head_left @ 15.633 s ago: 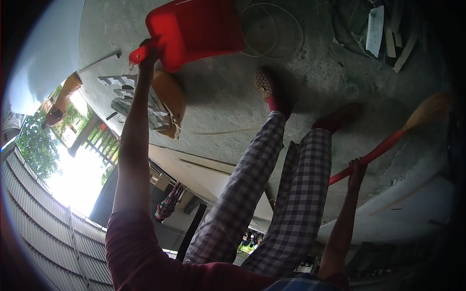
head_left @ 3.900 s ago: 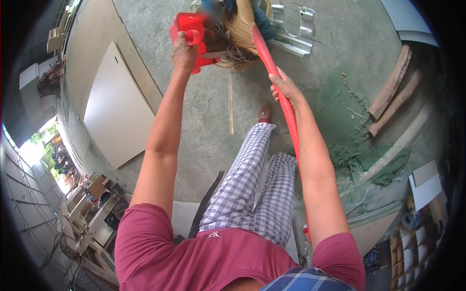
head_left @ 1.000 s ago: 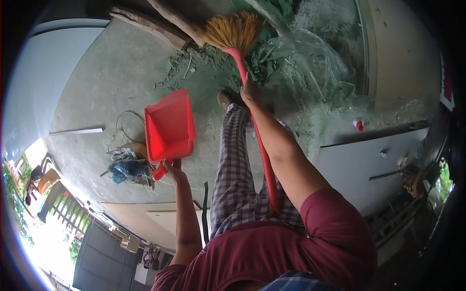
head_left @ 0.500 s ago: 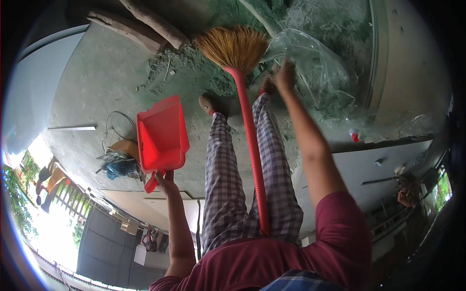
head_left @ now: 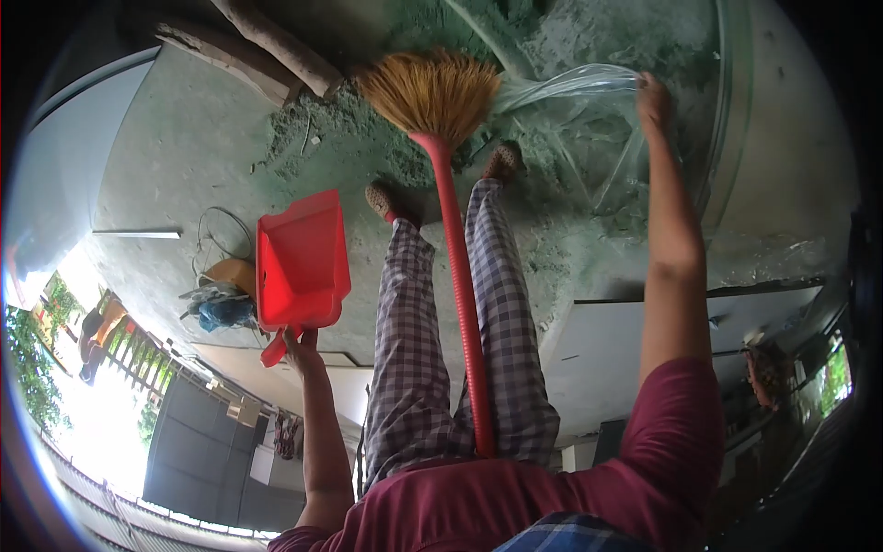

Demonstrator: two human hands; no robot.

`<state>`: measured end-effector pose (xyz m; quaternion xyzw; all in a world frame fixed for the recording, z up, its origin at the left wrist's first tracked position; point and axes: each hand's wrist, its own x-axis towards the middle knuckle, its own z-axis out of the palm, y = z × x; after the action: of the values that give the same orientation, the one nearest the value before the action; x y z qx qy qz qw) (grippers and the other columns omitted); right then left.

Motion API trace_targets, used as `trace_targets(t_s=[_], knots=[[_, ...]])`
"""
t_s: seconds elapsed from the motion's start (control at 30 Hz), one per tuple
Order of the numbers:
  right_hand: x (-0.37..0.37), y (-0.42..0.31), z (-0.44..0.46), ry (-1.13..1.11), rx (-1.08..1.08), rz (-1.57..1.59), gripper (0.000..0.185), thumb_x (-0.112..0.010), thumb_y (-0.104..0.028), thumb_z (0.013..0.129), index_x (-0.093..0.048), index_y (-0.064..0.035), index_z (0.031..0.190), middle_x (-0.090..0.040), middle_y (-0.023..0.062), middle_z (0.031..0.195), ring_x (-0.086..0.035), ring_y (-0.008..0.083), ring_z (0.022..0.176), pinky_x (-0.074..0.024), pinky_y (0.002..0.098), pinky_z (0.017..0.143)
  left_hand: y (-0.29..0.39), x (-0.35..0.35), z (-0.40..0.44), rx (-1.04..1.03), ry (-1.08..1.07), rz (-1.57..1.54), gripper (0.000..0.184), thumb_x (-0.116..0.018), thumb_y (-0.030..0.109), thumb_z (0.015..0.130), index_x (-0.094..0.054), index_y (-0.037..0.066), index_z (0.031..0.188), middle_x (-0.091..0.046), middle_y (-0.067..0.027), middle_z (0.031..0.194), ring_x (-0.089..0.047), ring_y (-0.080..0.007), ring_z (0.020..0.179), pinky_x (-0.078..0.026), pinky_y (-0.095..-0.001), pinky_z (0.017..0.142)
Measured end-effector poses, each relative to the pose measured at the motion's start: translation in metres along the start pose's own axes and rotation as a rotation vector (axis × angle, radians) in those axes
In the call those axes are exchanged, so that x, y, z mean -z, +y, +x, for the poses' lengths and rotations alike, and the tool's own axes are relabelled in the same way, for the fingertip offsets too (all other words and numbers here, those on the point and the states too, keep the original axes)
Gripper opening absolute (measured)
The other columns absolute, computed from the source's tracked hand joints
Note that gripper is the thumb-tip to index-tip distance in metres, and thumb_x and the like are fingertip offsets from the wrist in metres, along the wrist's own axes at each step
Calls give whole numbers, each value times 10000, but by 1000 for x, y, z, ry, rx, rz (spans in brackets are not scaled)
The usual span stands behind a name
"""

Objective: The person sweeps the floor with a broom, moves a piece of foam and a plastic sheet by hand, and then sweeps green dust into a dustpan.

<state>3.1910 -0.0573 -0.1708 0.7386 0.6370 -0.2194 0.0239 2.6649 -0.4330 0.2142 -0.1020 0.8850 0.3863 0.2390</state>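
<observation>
My left hand (head_left: 301,348) grips the handle of a red dustpan (head_left: 303,262), whose tray looks empty. Out at the upper right, my right hand (head_left: 653,99) is closed on the edge of a clear plastic sheet (head_left: 575,83), which stretches from beside the broom bristles. The broom (head_left: 457,267) has a red handle and straw bristles; it leans against my body between my legs, with neither hand on it. Its bristles point away from me, near some grey debris (head_left: 336,138) on the floor.
Two wooden logs (head_left: 276,46) lie at the top left. Left of the dustpan are a blue plastic bag (head_left: 221,313), a tan object and a wire loop. A metal strip (head_left: 138,235) lies further left. A pale board (head_left: 681,340) is at the right. More clear plastic lies beyond my feet.
My right hand has let go of the broom handle, moved right and taken hold of the plastic sheet, pulling its edge out. The dustpan stays in my left hand, slightly lower and further left.
</observation>
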Motion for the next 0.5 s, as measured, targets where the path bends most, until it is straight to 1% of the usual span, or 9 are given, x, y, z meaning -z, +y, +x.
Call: trace_targets(t_s=[0.1,0.17,0.2,0.27,0.33,0.37,0.4,0.47,0.5], knots=[[83,13,21,62,-211,57,396,-456,-401,816,-571,-101,1048,-591,155,999,-559,324,934,-441,388,798,3,-3,-1,-20,-30,-28,457,-544,264,803,-385,14,1151,-430,-136,1106,-493,-290,1006,-462,-379,840],[124,27,42,255,-209,135,420,-465,-416,810,-572,-73,1028,-607,164,934,-576,333,884,-449,396,777,-3,1,8,-40,-30,-86,478,-545,232,811,-350,4,1182,-472,-159,1105,-550,-315,950,-499,-382,796],[174,-5,38,114,-343,314,440,-472,-423,806,-554,-60,1040,-601,170,929,-566,341,899,-436,409,800,-2,-2,8,-42,-36,-95,478,-545,232,811,-350,4,1182,-472,-159,1105,-550,-315,950,-499,-382,796],[210,-29,37,219,-352,557,383,-465,-385,813,-558,-81,1026,-598,162,912,-566,339,885,-437,414,779,-1,-9,9,-66,-90,-111,482,-549,229,810,-349,6,1188,-470,-160,1108,-545,-316,957,-501,-380,789],[138,63,56,54,126,-267,327,-462,-352,817,-568,-91,984,-603,151,875,-573,342,828,-447,399,719,-11,-9,19,-72,-92,-142,489,-554,230,806,-349,7,1190,-469,-163,1109,-545,-318,957,-501,-381,790],[135,57,26,-41,259,-456,305,-456,-336,820,-578,-85,943,-597,149,888,-565,354,836,-452,400,698,-13,-7,22,-72,-87,-159,495,-559,230,803,-349,8,1193,-469,-165,1110,-545,-320,956,-501,-382,791],[142,47,19,-41,255,-455,305,-456,-336,820,-578,-85,943,-597,149,888,-565,354,836,-452,400,698,-9,-7,18,-74,-90,-157,495,-559,230,803,-349,8,1193,-469,-165,1110,-545,-320,956,-501,-382,791],[164,30,23,-82,-199,-45,309,-456,-335,817,-574,-90,963,-570,153,979,-539,352,922,-444,427,772,1,-9,8,-57,-39,-122,498,-564,230,797,-350,10,1190,-465,-163,1116,-542,-319,961,-499,-385,795],[176,19,32,-77,-87,84,288,-476,-312,807,-575,-103,978,-553,149,1020,-532,335,949,-437,430,784,2,-7,9,-60,-42,-120,498,-564,230,797,-350,10,1190,-465,-163,1116,-542,-319,961,-499,-385,795]])
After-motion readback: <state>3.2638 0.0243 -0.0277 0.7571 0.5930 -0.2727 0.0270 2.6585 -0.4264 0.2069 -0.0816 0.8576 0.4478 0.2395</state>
